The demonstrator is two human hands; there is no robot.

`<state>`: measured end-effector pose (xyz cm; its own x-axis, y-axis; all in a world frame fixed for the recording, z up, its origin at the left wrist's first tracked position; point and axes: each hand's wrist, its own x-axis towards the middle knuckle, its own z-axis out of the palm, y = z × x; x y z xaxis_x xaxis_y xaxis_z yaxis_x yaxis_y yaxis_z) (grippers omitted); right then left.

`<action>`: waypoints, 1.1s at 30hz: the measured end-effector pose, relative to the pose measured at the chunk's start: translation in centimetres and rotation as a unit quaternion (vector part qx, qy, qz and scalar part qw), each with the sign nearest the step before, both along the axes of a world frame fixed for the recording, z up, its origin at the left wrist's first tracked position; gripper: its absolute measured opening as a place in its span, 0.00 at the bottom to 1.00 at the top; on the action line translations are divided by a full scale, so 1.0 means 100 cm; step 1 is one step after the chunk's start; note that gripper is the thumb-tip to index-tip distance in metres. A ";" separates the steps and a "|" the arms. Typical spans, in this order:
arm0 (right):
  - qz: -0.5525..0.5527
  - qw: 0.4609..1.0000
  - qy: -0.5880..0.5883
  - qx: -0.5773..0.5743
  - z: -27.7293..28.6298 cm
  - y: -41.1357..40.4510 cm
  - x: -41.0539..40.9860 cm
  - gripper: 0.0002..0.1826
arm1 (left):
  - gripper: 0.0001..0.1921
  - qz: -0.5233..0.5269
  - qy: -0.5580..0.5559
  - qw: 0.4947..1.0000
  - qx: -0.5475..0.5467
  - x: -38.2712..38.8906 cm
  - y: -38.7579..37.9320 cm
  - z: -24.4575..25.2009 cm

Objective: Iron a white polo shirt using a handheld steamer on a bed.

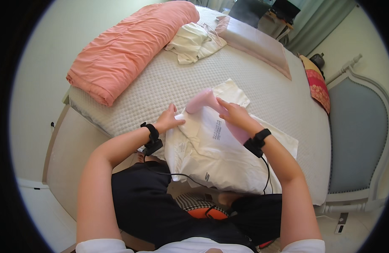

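My right hand (237,116) is closed around the handle of a pink handheld garment steamer (203,100). The steamer's head rests on or just over a white printed T-shirt (210,132), which lies spread at the bed's near edge and hangs partly over it. My left hand (170,119) is at the shirt's left edge, with the fabric between thumb and fingers. The steamer's lower body passes under my right wrist, which hides part of it. Black straps with small devices and cables are on both wrists.
A rolled pink quilt (134,50) lies along the bed's far left. Beyond the shirt are a crumpled cream garment (191,42) and a pale pink covered pillow (254,41). A red and yellow cushion (315,82) leans near the blue padded headboard (360,136). The quilted mattress (169,76) surrounds these.
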<state>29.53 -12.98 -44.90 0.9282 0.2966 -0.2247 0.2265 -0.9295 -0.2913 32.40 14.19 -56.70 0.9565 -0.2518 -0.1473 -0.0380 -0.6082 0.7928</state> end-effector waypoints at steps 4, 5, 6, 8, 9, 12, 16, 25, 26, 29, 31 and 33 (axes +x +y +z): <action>0.004 0.997 -0.047 0.057 -0.004 0.005 0.011 0.35 | 0.29 -0.016 0.023 0.999 -0.020 0.006 0.003 -0.003; 0.004 0.995 -0.066 0.079 -0.004 0.001 0.012 0.35 | 0.29 -0.020 0.012 0.999 -0.030 0.006 0.001 -0.004; 0.007 0.995 -0.063 0.078 0.000 -0.003 0.011 0.35 | 0.28 -0.021 0.002 0.999 -0.041 0.006 0.001 -0.008; -0.009 0.999 -0.053 0.004 0.019 -0.012 0.005 0.35 | 0.28 -0.005 0.012 0.999 -0.048 0.002 0.004 -0.010; -0.008 0.999 -0.050 0.000 0.026 -0.018 0.001 0.35 | 0.28 0.006 0.017 0.998 -0.056 0.000 0.003 -0.009; 0.012 0.999 -0.035 -0.020 0.037 -0.036 -0.016 0.36 | 0.27 0.012 0.000 0.999 -0.036 -0.004 0.008 -0.004; 0.023 0.996 0.005 -0.081 0.030 -0.048 -0.030 0.36 | 0.29 -0.017 0.006 1.000 0.009 -0.005 0.011 0.000; 0.034 0.994 -0.094 0.033 0.001 -0.018 -0.022 0.34 | 0.31 -0.080 0.134 0.986 0.063 0.002 0.021 0.010; 0.047 0.992 -0.108 0.035 0.001 -0.012 -0.019 0.33 | 0.30 -0.074 0.131 0.988 0.029 0.003 0.024 0.005; 0.047 0.990 -0.115 0.060 0.004 -0.003 -0.017 0.32 | 0.26 -0.074 0.153 0.985 0.032 0.002 0.033 0.006; 0.076 0.991 -0.105 0.038 0.016 -0.011 -0.021 0.32 | 0.23 -0.058 0.173 0.982 -0.050 0.000 0.029 0.001; 0.088 0.990 -0.103 0.024 0.020 -0.027 -0.027 0.31 | 0.21 -0.054 0.187 0.980 -0.043 0.002 0.029 0.000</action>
<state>26.87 -15.67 -42.91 0.8861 0.4632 -0.0172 0.4428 -0.8568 -0.2644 32.56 17.07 -56.71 0.8070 -0.3754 -0.4559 0.2045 -0.5466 0.8120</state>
